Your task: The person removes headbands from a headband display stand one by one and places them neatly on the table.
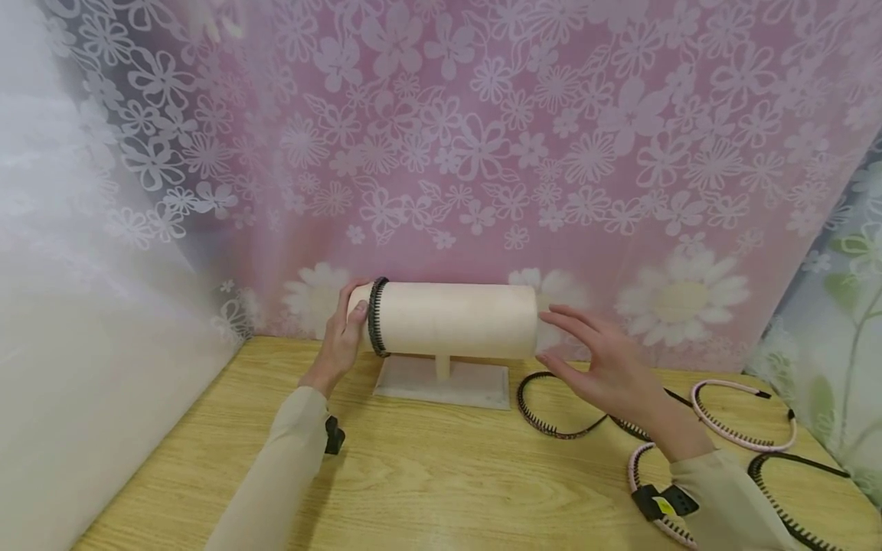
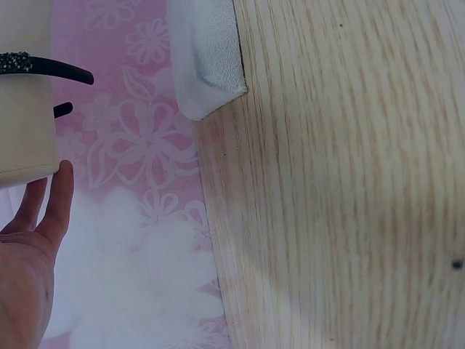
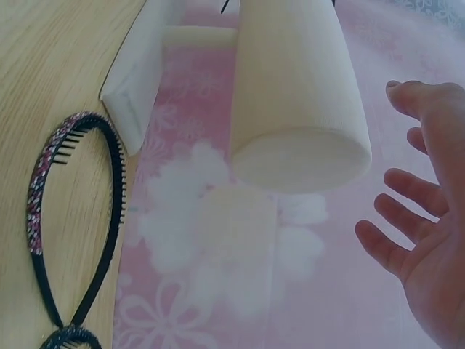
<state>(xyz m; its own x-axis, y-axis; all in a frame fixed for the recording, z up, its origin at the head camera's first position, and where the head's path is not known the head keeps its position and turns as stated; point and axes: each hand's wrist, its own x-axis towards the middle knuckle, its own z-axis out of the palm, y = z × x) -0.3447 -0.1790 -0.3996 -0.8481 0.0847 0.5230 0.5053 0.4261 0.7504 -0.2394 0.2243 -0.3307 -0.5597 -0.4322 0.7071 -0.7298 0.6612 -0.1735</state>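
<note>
A cream, padded cylinder on a post and flat base forms a headband holder [image 1: 458, 321]. A dark, toothed headband [image 1: 376, 317] sits around it near its left end. My left hand [image 1: 341, 337] grips that left end, thumb on the front beside the headband and fingers toward the back. In the left wrist view, fingertips [image 2: 65, 171] of this hand meet the cylinder's end edge, and the black headband tips [image 2: 76, 73] stick out from the cylinder. My right hand [image 1: 609, 363] is spread beside the right end, holding nothing; a gap separates it from the cylinder in the right wrist view.
On the wooden table [image 1: 427, 474], right of the base [image 1: 448, 383], lies a headband with sparkly stones [image 3: 36, 196]. Farther right are pink headbands [image 1: 747, 440] and another black one [image 1: 785, 513]. A pink flowered cloth [image 1: 482, 138] hangs close behind.
</note>
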